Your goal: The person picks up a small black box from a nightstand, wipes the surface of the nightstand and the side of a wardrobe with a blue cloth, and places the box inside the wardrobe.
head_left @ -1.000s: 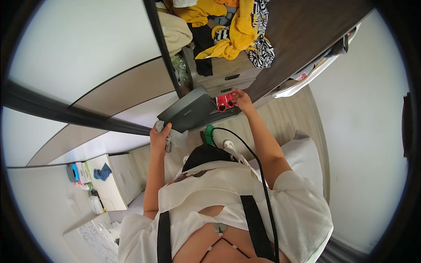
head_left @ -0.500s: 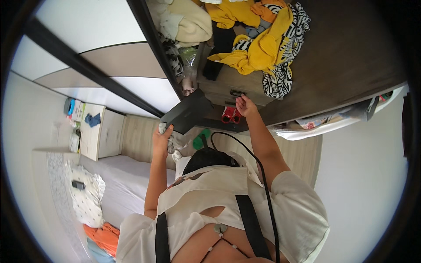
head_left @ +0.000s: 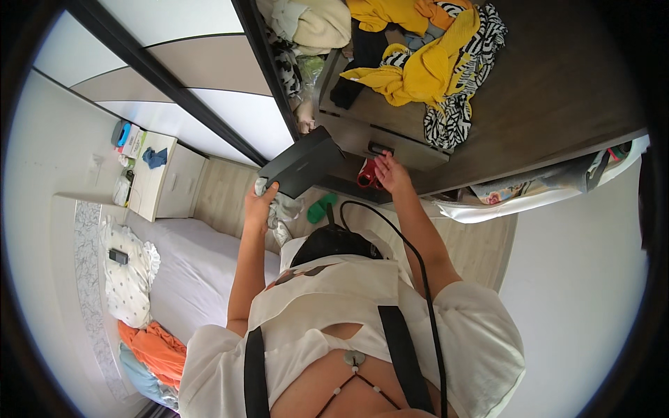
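At one o'clock, the drawer (head_left: 412,155) looks slightly out — most of its travel apparently left — with the right hand (head_left: 393,175) at its black handle (head_left: 380,148), fingers bent, grip unclear. Toward eleven, the left hand (head_left: 261,203) grips a dark box (head_left: 300,166), its faint marking unreadable, plus pale cloth (head_left: 284,208); red shoes (head_left: 366,174) sit below the drawer.

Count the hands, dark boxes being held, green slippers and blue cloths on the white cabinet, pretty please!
Hands: 2 (left hand, right hand)
Held dark box: 1
Green slipper: 1
Blue cloth on the white cabinet: 1
Total: 5
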Demonstrator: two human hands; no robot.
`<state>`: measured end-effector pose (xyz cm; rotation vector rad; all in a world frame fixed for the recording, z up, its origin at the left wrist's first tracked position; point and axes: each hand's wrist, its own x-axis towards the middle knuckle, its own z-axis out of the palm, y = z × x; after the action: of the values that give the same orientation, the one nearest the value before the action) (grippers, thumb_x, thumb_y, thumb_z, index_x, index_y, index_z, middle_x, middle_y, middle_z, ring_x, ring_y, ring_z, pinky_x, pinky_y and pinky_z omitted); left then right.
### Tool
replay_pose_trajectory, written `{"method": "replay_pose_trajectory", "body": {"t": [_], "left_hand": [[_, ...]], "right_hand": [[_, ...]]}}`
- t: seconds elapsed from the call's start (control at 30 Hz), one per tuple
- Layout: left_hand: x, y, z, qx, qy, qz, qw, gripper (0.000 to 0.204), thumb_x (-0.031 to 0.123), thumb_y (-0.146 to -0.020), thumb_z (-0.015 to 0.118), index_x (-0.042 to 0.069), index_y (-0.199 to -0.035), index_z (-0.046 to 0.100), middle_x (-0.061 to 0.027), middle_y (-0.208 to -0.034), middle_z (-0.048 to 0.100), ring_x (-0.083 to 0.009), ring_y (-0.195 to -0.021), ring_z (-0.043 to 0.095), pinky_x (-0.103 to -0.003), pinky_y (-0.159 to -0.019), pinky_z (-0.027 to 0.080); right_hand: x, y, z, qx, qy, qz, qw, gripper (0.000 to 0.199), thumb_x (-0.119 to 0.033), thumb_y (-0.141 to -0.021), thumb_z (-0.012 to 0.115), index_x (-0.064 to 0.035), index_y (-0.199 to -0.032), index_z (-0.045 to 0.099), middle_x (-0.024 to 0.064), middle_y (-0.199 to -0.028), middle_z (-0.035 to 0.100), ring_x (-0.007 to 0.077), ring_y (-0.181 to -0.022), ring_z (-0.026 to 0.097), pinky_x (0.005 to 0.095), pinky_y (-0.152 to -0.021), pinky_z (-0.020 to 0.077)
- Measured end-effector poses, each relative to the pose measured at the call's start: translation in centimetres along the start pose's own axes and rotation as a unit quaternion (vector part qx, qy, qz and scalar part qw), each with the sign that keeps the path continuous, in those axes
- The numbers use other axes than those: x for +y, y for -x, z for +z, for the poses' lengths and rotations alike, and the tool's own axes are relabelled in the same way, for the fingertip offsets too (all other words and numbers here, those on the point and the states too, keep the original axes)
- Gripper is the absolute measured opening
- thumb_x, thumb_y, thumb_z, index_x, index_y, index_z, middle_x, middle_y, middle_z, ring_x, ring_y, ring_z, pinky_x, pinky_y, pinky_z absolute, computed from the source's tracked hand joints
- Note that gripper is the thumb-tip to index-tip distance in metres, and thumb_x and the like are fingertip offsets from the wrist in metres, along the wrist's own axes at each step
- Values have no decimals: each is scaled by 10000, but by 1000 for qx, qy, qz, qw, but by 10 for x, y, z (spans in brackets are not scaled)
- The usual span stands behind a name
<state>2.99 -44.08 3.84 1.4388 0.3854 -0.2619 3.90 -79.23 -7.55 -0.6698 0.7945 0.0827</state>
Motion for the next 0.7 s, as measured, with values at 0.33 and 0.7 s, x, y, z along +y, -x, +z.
{"method": "replay_pose_trajectory", "body": {"t": [0.33, 0.7], "left_hand": [[21, 9, 4, -87, -1, -26, 996, 272, 112, -806, 659, 10, -1049, 589, -41, -914, 625, -136, -782, 581, -276, -689, 458], [38, 6, 48, -153, -105, -53, 981, 251, 127, -803, 661, -23, -997, 608, -48, -894, 631, -126, -758, 574, -275, -687, 456]], "right_hand": [[47, 85, -44, -101, 160, 44, 981, 328, -282, -844, 644, -77, -1096, 599, 20, -1034, 618, 113, -966, 567, 230, -755, 424], [38, 138, -65, -101, 384, 43, 917, 302, -296, -880, 571, -87, -1088, 636, 0, -1017, 625, 78, -818, 531, 195, -725, 412]]}}
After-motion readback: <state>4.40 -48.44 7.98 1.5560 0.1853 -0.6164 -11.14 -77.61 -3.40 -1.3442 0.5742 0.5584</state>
